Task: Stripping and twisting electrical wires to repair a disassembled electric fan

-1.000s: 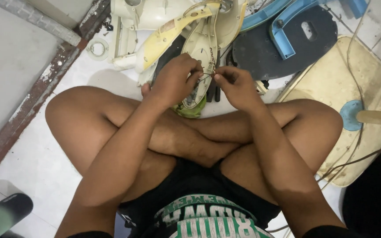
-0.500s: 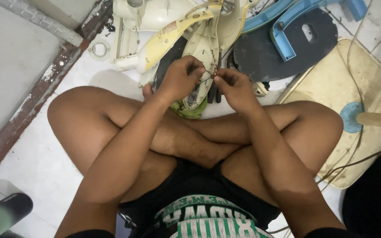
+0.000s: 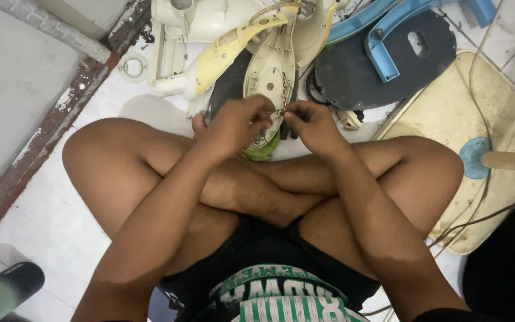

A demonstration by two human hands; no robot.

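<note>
I sit cross-legged on a white tiled floor. My left hand (image 3: 236, 124) and my right hand (image 3: 312, 125) meet over my shins, fingertips pinched together on thin wires (image 3: 282, 95) that come off a cream plastic housing part (image 3: 272, 77). A green piece (image 3: 261, 152) shows just under the hands. What the fingertips grip beyond the wires is too small to tell.
Cream plastic fan casing pieces (image 3: 210, 36) lie ahead. A dark round base with blue brackets (image 3: 382, 59) is at the upper right. A yellowed square base with a blue hub and pole (image 3: 478, 156) lies to my right, with cables (image 3: 484, 217). A rusty door sill (image 3: 43, 131) runs at the left.
Both hands stay together on the wires, with small finger shifts. The view has tilted slightly; nothing else moved.
</note>
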